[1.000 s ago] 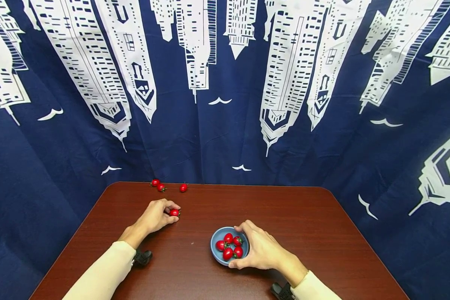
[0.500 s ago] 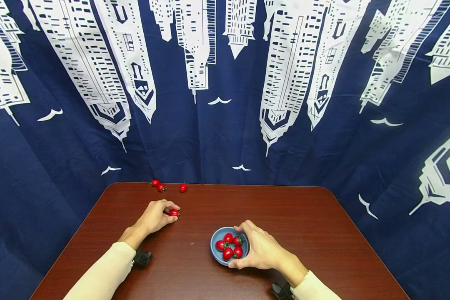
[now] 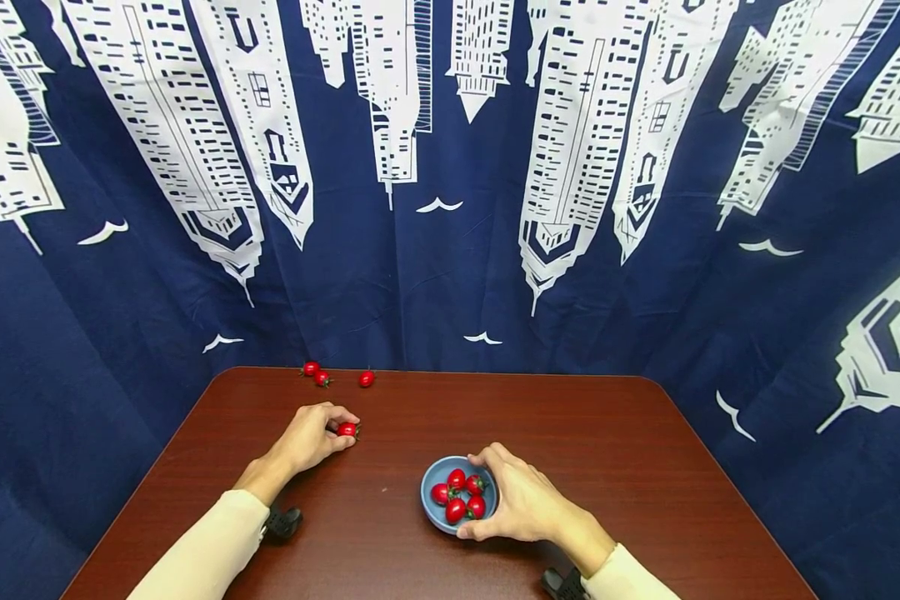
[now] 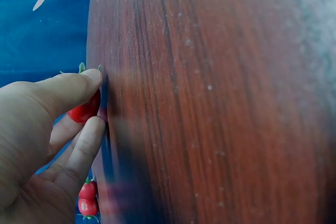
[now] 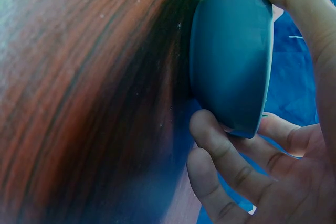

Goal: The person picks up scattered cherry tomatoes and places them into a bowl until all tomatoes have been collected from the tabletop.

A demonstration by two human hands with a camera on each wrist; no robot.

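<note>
In the head view my left hand (image 3: 309, 437) pinches a red cherry tomato (image 3: 347, 430) between thumb and fingers, low over the left part of the table. The left wrist view shows the same tomato (image 4: 84, 111), its green stem end poking out past the thumb. My right hand (image 3: 527, 498) grips a small blue bowl (image 3: 438, 469) from the right side, fingers at the far rim and thumb at the near rim. Several cherry tomatoes (image 3: 456, 510) lie inside it. Seen from the right wrist, the bowl's outer wall (image 5: 231, 56) stands between thumb and fingers.
Three more cherry tomatoes lie near the table's back edge: a touching pair (image 3: 322, 378) and a single tomato (image 3: 367, 378) to their right. The brown wooden table (image 3: 555, 417) ends at a dark blue curtain (image 3: 435, 275) printed with white buildings.
</note>
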